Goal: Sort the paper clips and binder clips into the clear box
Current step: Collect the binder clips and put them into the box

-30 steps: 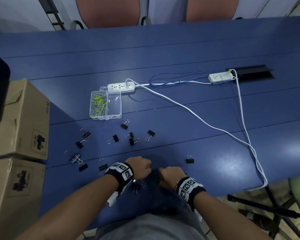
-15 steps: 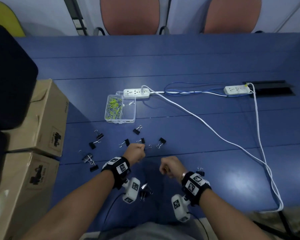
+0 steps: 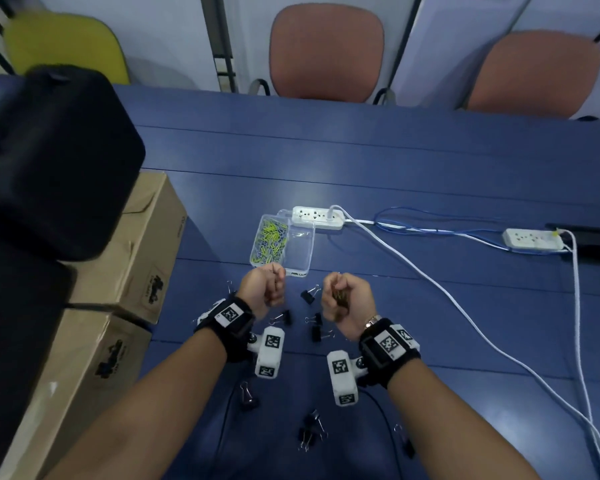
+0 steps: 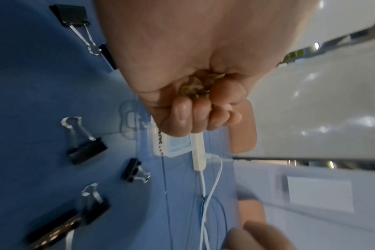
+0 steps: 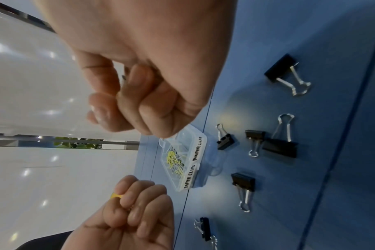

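Note:
The clear box lies open on the blue table, with green and yellow paper clips in its left compartment; its labels read "PAPER CLIPS" in the right wrist view. My left hand hovers as a fist just in front of the box and grips a small bunch of paper clips. Beside it, my right hand is also a fist, with a dark clump of clips showing inside. Black binder clips lie scattered under and behind both hands.
A white power strip sits right behind the box, and its cable runs off to the right edge. A second strip lies far right. Cardboard boxes and a black case stand on the left.
Both fists have risen from the table's near edge and moved forward to just in front of the clear box. The head view has tilted up and closer.

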### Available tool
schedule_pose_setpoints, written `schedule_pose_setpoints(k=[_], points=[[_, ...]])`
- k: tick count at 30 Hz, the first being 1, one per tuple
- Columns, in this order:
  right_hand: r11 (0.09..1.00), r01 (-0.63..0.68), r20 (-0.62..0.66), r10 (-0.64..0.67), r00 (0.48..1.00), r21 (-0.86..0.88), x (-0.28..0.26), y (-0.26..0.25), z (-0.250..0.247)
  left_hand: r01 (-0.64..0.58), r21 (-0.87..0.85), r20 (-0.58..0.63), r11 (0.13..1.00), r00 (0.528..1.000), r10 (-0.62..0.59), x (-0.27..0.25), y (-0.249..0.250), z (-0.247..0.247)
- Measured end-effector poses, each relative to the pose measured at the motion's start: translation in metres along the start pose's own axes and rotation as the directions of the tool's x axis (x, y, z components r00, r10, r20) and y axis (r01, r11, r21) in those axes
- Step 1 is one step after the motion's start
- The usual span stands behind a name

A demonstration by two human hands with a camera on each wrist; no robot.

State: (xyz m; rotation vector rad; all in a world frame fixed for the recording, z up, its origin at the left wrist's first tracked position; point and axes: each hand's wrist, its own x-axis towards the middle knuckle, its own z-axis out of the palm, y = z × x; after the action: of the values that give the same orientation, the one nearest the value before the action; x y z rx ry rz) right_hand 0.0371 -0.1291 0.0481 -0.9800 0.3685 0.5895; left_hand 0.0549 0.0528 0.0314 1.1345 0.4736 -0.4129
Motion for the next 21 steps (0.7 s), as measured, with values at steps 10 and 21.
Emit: schedule_pose_setpoints(k=[10,21], points=[[0.807,-0.312,-0.276,0.193,0.942,-0.501,0.075,-0.009,0.012,0.129,0.307,-0.345,0.943,0.938,-0.016,0.065,0.055,-0.024],[0.236,-0.317,-0.278,0.183,0.943,-0.919,0.120,-0.040,0.028,0.132,0.821,-0.270,0.556,0.947,0.174,0.127,0.070,-0.015]])
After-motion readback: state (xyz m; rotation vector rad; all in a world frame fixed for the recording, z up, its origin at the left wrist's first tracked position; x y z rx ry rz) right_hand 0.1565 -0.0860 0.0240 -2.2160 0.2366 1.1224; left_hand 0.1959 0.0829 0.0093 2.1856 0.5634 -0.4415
